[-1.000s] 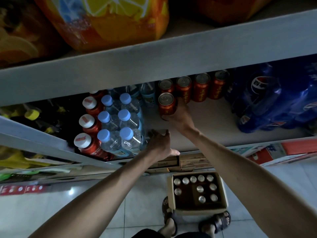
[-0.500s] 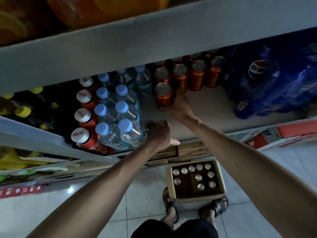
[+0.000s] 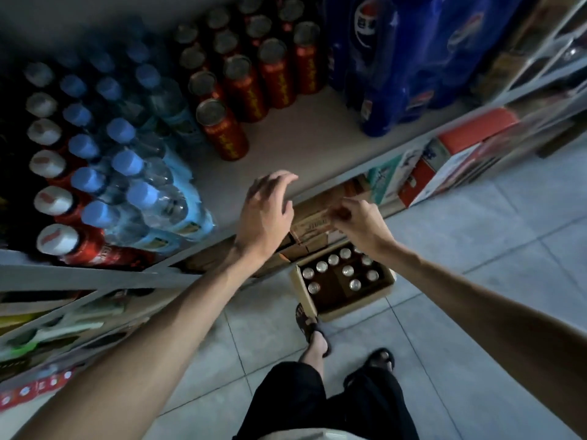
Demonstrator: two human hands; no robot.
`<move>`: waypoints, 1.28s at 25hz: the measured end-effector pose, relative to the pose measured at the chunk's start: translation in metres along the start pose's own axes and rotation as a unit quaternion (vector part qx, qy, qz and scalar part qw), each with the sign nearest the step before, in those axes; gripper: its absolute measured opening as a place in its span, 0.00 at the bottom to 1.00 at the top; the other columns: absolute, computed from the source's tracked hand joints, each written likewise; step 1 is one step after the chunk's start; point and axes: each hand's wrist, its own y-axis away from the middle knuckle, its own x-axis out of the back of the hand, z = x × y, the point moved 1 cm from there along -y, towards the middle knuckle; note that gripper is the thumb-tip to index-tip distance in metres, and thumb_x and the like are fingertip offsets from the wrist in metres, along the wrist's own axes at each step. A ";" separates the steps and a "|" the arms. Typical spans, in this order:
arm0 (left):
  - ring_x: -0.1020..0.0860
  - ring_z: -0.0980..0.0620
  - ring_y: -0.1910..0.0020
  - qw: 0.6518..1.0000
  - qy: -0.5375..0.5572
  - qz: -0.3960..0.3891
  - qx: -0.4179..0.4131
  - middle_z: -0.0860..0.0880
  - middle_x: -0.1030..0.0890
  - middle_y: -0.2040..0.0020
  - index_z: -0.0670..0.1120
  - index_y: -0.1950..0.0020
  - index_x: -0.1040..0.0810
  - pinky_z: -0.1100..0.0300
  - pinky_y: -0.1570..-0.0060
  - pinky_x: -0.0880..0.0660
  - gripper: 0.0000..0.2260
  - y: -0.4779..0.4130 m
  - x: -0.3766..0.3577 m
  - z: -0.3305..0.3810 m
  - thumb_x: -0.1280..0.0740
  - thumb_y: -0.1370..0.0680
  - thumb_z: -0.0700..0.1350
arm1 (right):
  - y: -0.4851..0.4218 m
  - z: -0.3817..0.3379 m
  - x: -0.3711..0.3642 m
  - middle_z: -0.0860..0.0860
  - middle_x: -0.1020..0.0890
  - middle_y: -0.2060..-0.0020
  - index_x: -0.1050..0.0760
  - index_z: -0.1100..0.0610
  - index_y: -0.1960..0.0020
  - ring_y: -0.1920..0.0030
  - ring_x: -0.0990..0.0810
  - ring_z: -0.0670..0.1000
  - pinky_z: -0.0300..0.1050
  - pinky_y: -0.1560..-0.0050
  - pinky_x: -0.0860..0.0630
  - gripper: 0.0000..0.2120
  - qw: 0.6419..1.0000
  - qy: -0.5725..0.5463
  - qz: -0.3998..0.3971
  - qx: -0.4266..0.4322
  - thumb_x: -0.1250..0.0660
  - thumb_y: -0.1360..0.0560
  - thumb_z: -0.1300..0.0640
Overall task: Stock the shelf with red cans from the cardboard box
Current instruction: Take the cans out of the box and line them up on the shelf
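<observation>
Hovering empty over shelf (image 3: 295, 147) edge, both hands clear of the red cans (image 3: 241, 81).
Left hand (image 3: 265, 214) fingers spread, holding nothing; right hand (image 3: 357, 222) fingers loosely curled, empty. Cans stand in rows mid-shelf, nearest one (image 3: 222, 130) beside water bottles (image 3: 143, 182). Cardboard box (image 3: 344, 281) sits on floor below, several cans inside.

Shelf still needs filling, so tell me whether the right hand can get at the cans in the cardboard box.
Probably yes: the empty right hand hangs directly above the open cardboard box, whose cans sit uncovered.

Empty hands (image 3: 266, 211) above cardboard box (image 3: 305, 296)
</observation>
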 end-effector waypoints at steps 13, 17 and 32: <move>0.21 0.37 0.44 0.849 0.129 -0.386 0.338 0.38 0.18 0.48 0.44 0.44 0.23 0.47 0.41 0.27 0.17 0.117 -0.420 -0.084 0.27 0.31 0.40 | 0.032 0.394 -0.141 0.59 0.18 0.50 0.22 0.55 0.46 0.51 0.19 0.61 0.46 0.58 0.27 0.09 0.944 0.132 -0.137 -0.268 0.34 0.26 0.56; 0.24 0.39 0.39 0.818 0.071 -0.385 0.421 0.38 0.23 0.37 0.38 0.34 0.30 0.48 0.37 0.28 0.26 0.138 -0.550 -0.166 0.28 0.29 0.44 | -0.013 0.507 -0.239 0.57 0.24 0.43 0.28 0.59 0.39 0.46 0.21 0.60 0.50 0.56 0.22 0.20 0.955 0.169 -0.107 -0.221 0.30 0.27 0.52; 0.24 0.36 0.36 0.752 0.081 -0.386 0.528 0.33 0.25 0.35 0.36 0.31 0.32 0.44 0.36 0.28 0.30 0.147 -0.635 -0.235 0.30 0.29 0.46 | -0.124 0.625 -0.384 0.58 0.25 0.41 0.35 0.59 0.34 0.48 0.21 0.60 0.49 0.60 0.26 0.28 0.943 0.281 0.004 -0.179 0.29 0.28 0.49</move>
